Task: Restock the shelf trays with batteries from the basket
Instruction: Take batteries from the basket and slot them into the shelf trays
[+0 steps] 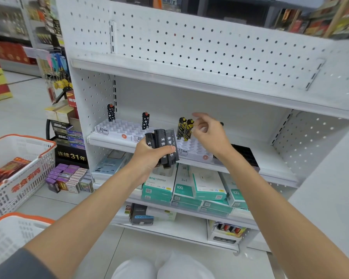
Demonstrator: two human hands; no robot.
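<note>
Black batteries (163,146) are gripped in the left hand (148,159); the right hand (208,134) is held loose, empty. Few are stood in the trays (118,128); most slots are judged unfilled.

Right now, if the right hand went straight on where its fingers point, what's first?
Likely the pair of yellow-and-black patterned pieces upright in the white slotted plastic tray, just left of the right hand; depth unclear.

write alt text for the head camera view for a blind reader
A person's left hand grips a bundle of black sticks before a white shop shelf, while the right hand, fingers loose, hovers beside two yellow-and-black sticks standing in a white slotted tray. An orange-rimmed white basket sits at the left.
</note>
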